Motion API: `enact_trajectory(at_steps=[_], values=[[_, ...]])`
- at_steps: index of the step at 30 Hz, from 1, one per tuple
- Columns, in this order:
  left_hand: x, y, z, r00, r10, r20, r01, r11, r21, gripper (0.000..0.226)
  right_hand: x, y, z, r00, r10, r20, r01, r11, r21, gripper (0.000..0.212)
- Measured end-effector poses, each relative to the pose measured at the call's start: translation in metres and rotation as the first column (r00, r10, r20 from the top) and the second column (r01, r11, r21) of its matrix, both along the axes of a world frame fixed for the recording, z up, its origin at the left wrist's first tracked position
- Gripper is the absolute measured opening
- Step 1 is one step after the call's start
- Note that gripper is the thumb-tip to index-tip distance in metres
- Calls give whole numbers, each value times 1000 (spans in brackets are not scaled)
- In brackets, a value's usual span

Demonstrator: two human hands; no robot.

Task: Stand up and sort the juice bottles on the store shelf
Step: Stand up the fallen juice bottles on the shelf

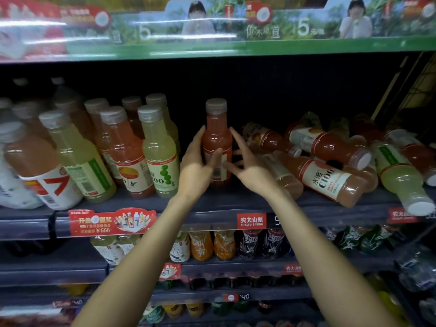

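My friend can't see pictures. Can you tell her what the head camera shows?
Two hands, left hand and right hand, hold one orange juice bottle upright on a store shelf. Standing bottles are left of it; fallen bottles lie right.

One red bottle [217, 140] with a grey cap stands upright alone mid-shelf [236, 199], its barcode label turned outward. To its left, red and pale green bottles [141, 149] stand upright in rows, mixed together. To its right lies a heap [342, 159] of red and green bottles tipped on their sides, caps pointing outward.
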State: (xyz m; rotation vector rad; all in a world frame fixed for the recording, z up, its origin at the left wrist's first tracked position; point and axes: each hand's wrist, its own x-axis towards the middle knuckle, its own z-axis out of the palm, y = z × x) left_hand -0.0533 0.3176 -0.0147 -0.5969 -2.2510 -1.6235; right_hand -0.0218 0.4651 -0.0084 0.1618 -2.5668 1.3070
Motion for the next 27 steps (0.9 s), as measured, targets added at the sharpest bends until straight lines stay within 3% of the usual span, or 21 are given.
enact_trajectory(at_steps=[5, 9, 13, 18, 20, 23, 27], values=[[17, -5, -7, 997, 63, 43, -69, 985, 157, 60, -20, -23, -8, 993, -114, -7, 113, 993, -45, 55], [22, -8, -11, 996, 87, 8, -88, 994, 68, 62, -32, -40, -10, 981, -192, -34, 192, 981, -19, 39], [25, -10, -8, 994, 97, 41, -99, 993, 59, 56, -34, -44, 0, 985, -173, -20, 172, 952, 254, 46], [25, -9, -12, 992, 130, -1, -130, 991, 34, 51, -16, -28, 6, 983, -183, -19, 151, 745, 650, 53], [28, -7, -15, 986, 164, -25, -162, 986, 44, 47, -4, -20, 4, 980, -199, -24, 156, 685, 712, 56], [36, -1, -15, 978, 204, -48, -203, 979, 19, 35, 15, -5, 6, 981, -193, -17, 145, 670, 728, 59], [38, 14, -10, 994, 85, 64, -75, 986, -152, 33, 45, 23, 19, 948, -319, 6, 231, 699, 676, 42]])
